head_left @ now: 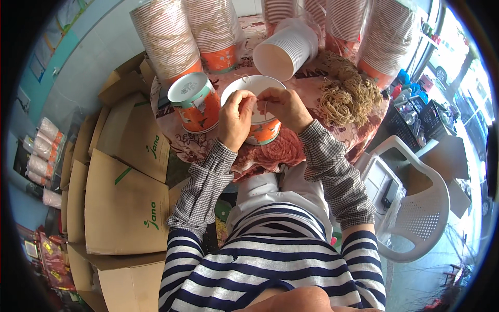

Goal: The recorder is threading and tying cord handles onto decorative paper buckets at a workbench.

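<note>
An orange paper bucket (264, 134) with a white inside stands upright before me at the table's near edge. Over its mouth my left hand (236, 118) and my right hand (289, 107) come together, fingertips almost touching. Both are closed in a pinch on a thin tan string (265, 109), part of which dangles below the right fingers. Another bit of it curls at the bucket's far rim. Just left of my left hand is a second orange bucket (196, 112), pale base upward. A heap of tan strings (349, 96) lies to the right of my right hand.
Tall bagged stacks of buckets (165, 36) line the far side of the round table with its floral cloth (358, 138). A white nested stack (283, 54) lies on its side. Cardboard boxes (127, 203) crowd the left; a white plastic chair (423, 208) stands right.
</note>
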`<state>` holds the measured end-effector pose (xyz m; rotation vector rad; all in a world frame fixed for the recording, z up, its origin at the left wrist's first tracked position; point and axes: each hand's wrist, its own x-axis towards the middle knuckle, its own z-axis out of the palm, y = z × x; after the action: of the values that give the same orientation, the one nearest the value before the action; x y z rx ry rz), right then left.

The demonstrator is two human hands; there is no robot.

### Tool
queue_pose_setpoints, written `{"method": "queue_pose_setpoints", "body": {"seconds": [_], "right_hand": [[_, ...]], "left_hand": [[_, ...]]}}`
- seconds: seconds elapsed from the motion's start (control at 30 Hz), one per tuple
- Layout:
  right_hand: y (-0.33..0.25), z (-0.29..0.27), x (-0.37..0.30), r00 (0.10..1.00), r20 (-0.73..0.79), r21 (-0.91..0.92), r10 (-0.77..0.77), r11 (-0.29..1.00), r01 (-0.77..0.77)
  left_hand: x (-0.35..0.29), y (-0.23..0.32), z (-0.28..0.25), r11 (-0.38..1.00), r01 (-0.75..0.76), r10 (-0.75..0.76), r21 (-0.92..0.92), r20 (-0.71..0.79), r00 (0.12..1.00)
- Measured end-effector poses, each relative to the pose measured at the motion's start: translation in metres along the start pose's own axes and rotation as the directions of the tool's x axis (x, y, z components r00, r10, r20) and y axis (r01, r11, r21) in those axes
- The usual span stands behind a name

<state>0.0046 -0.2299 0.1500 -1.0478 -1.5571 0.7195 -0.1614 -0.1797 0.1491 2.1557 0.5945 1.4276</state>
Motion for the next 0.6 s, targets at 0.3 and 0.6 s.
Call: {"method": "queue_pose_setpoints", "body": {"seconds": [0.3,0.6], "right_hand": [[0.005,0.006,0.003,0.983,-0.184,0.161,0.002,0.986,0.029],[0.009,0.001,0.005,0.966,-0.252,0.248,0.051,0.969,0.013]], "left_hand": [[-0.005,-0.009,-0.003,0.966,0.164,-0.124,-0.202,0.197,0.973],[0.002,0.015,-0.011,0.798,0.446,-0.314,-0.406,0.352,0.882]]}}
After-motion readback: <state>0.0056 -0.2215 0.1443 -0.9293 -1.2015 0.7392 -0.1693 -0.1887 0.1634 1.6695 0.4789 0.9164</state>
